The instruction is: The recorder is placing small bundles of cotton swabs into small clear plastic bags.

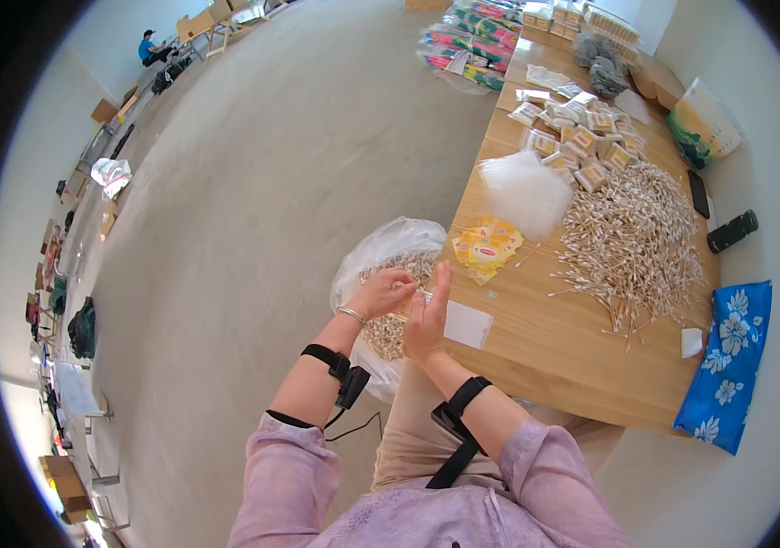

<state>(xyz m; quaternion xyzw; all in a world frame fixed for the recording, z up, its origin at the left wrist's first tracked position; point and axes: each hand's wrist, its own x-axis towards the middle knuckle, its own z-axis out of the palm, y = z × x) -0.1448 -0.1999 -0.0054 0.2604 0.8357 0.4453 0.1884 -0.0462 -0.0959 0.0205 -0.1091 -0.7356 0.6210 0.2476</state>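
Two hands [384,294] [425,326] hover near one swab bag [375,239], one white card [469,325].

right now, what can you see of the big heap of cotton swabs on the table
The heap of cotton swabs is a broad, loose mound of thin, tan-looking sticks with whitish tips, lying at all angles on the wooden table. Its near edge thins out and scatters. Small packets crowd its far side, and clear plastic bags lie beside its left edge. The left hand and right hand are away from it.
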